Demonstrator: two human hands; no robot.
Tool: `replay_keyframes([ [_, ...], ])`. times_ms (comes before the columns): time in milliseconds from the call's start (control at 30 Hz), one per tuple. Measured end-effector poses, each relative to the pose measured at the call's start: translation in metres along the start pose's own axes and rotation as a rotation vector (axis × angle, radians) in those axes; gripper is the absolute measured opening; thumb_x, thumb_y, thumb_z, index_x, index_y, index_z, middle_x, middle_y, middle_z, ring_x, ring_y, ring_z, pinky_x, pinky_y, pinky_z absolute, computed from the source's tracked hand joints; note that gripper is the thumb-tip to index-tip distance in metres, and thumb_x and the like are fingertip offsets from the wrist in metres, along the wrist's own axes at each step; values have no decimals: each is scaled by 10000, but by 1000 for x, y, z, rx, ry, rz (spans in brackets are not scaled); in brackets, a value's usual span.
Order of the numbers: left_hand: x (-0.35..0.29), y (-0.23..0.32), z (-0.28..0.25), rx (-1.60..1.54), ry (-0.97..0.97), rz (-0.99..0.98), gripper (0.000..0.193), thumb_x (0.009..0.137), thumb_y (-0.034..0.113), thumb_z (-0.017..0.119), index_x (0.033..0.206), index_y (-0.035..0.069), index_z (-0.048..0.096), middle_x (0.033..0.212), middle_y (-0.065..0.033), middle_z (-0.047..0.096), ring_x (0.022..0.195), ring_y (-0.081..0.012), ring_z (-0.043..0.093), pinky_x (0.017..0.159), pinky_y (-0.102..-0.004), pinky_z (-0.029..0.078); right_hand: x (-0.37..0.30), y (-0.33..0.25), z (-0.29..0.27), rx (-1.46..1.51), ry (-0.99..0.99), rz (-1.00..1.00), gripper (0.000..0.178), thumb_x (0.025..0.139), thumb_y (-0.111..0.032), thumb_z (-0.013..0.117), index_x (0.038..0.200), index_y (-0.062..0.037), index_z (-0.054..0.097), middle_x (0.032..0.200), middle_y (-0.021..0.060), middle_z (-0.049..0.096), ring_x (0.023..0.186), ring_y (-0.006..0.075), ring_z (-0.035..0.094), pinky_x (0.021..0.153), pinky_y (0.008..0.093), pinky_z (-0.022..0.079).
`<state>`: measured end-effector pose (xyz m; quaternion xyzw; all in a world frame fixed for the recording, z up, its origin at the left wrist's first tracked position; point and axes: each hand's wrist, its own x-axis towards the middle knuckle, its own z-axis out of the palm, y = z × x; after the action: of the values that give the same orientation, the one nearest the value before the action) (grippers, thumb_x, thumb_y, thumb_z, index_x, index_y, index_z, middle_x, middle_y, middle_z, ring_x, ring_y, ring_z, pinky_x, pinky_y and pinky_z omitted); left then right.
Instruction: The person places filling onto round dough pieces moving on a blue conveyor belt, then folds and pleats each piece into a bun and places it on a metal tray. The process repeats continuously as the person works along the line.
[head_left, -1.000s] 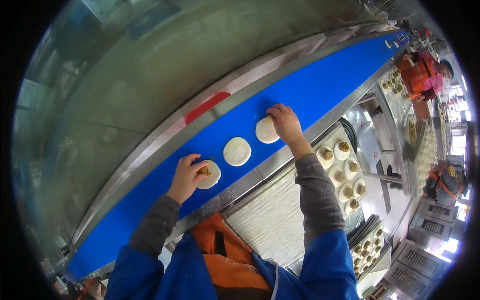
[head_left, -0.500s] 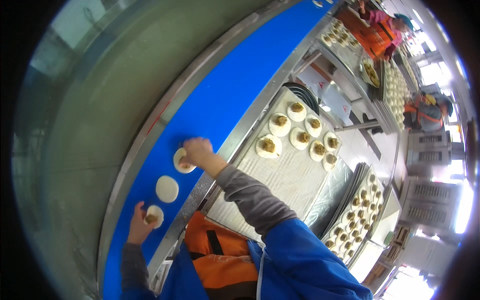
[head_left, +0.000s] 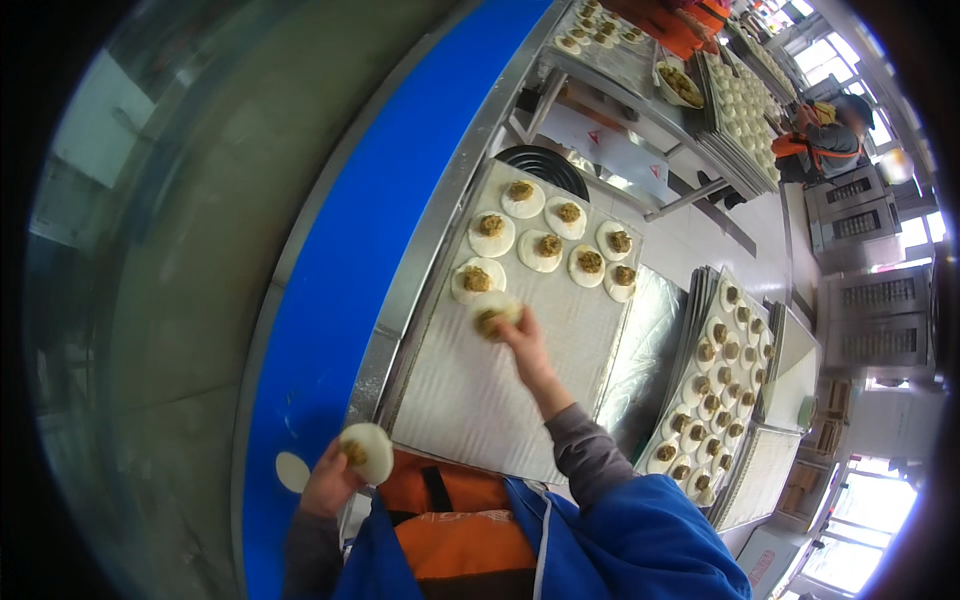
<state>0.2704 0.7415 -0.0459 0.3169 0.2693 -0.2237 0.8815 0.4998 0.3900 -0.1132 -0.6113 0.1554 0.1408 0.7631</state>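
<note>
- One blue conveyor belt (head_left: 350, 240) is slanting up from the lower left, and a plain dough round (head_left: 292, 472) is lying on it.
- The left hand (head_left: 328, 482) is gripping the edge of one topped dough round (head_left: 374, 450) between thumb and fingers, holding it tilted near the belt's inner edge.
- A lined tray (head_left: 475, 400) is resting beside the belt.
- Over this tray, a second topped round (head_left: 497, 306), blurred, is being pinched at its edge by the closed fingers of the right hand (head_left: 528, 350).
- Eight filled rounds (head_left: 541, 253) are lying across the tray's far part, brown filling sitting on each; the nearest is lying just beyond the right hand's round.
- Farther right, a tray of filled rounds (head_left: 712, 390) is topping a stack.
- At far right, a co-worker (head_left: 838, 145) is wearing orange straps.
</note>
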Motion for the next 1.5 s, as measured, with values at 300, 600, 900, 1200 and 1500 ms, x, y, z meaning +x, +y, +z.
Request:
replay_keyframes([
  [300,121,-21,119,321,-160,-62,462,1052,94,497,1493,23,375,1374,-99,554,1256,-215,564,959,-378,528,58,-12,-59,-945,204,-303,460,915,-253,716,1255,24,581,1101,158,651,1010,296,639,880,394,518],
  [600,206,-61,217,434,-326,-67,408,1057,136,508,1440,16,440,1360,-87,559,1246,-194,569,1044,-385,493,-2,-22,-96,-550,163,-205,512,915,-247,719,1344,-27,548,1150,130,640,1023,258,635,859,396,522],
  [900,295,-126,284,893,-236,89,647,1040,204,548,1579,94,208,1247,-88,607,1022,-138,621,810,-280,554,-3,-26,-159,-74,136,-61,580,921,-192,704,1415,5,472,1209,131,644,1010,194,643,821,324,527],
  [1200,244,-89,232,1155,-410,484,396,963,133,644,1328,31,528,1268,-138,586,1003,-230,679,861,-328,542,15,-28,-155,-1165,365,-420,592,815,-87,672,1388,-68,527,1280,201,581,1129,415,585,947,474,492],
  [1500,176,-37,209,1014,-285,169,270,1005,76,571,1273,41,577,1241,-68,632,1019,-171,672,828,-278,523,14,-36,-141,-1377,198,-589,381,817,-159,700,1192,-144,634,1174,42,631,1145,273,563,927,433,466],
])
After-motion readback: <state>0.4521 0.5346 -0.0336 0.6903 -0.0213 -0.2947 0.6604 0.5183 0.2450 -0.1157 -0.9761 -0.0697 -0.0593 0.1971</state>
